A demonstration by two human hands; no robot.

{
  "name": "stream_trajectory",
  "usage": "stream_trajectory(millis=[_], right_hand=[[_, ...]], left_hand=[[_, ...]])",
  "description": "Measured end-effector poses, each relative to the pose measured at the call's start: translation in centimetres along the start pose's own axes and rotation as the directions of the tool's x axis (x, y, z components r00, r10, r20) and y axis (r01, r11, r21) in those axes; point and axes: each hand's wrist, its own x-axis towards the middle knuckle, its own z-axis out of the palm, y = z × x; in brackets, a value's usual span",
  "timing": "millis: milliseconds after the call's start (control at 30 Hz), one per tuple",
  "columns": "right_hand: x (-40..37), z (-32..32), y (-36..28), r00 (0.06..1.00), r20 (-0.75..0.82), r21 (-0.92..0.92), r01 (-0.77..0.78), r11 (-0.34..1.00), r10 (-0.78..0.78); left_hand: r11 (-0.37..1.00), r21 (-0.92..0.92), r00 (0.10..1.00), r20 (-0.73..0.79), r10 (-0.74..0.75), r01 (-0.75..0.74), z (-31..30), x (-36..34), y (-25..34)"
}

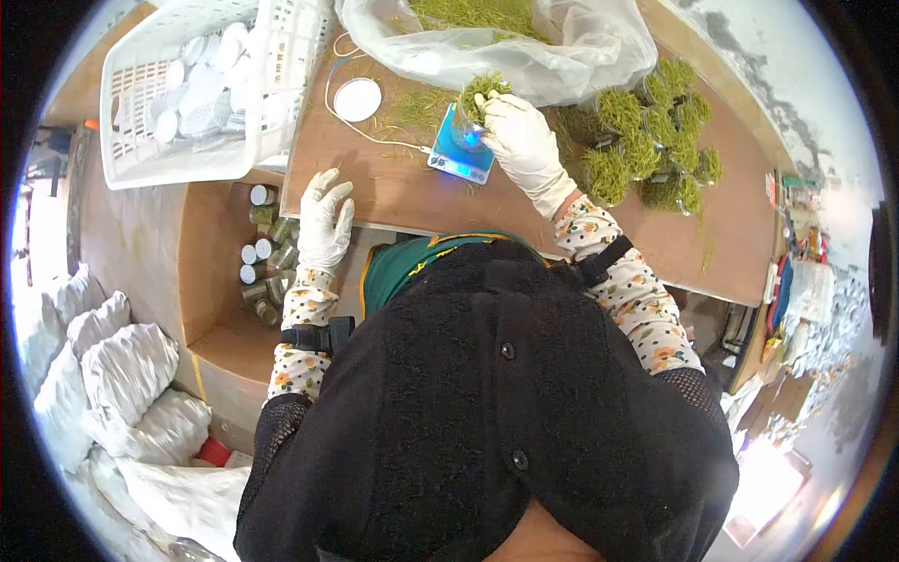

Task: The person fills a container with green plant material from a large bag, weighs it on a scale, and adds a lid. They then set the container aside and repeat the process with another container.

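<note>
Now on the scale: a clear jar topped with green strands, right hand upon it

The gloved right hand has its fingers bent onto the tuft of green strands at the mouth of the clear jar; whether they pinch it or only press, I cannot tell. The jar stands on the small blue scale, whose display is lit. A white cable runs from the scale toward the left, past a round white disc on the brown table.

The gloved left hand is free, fingers loosely parted, at the near edge of the table. Beyond the scale sits a translucent plastic bag with more strands inside; to the right, jars heaped with strands stand close together. At left, a white basket holds pale round lids, and below it a cardboard box contains lidded jars.
</note>
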Motion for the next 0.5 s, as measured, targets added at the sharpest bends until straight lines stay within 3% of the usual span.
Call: stream_trajectory(millis=[133,300,433,500], right_hand=[[0.2,0.4,-0.1,0.990,0.138,-0.033,-0.038,0.999,0.042],[2.0,-4.5,-2.4,0.963,0.200,-0.118,-0.162,0.980,0.183],[3.7,-9.1,-1.1,0.989,0.037,0.049,-0.145,0.988,0.143],[3.7,-9.3,0.2,0.972,-0.169,0.253,-0.118,0.960,0.164]], left_hand=[[0.999,0.017,1.000,-0.001,-0.030,0.030,0.7,-0.4,-0.7],[0.999,0.021,0.999,-0.039,-0.024,0.025,0.8,0.6,-0.7],[0.998,0.054,0.994,-0.103,0.029,-0.023,1.0,3.5,-1.4],[0.993,0.103,0.986,-0.147,0.078,-0.063,1.4,7.1,-1.9]])
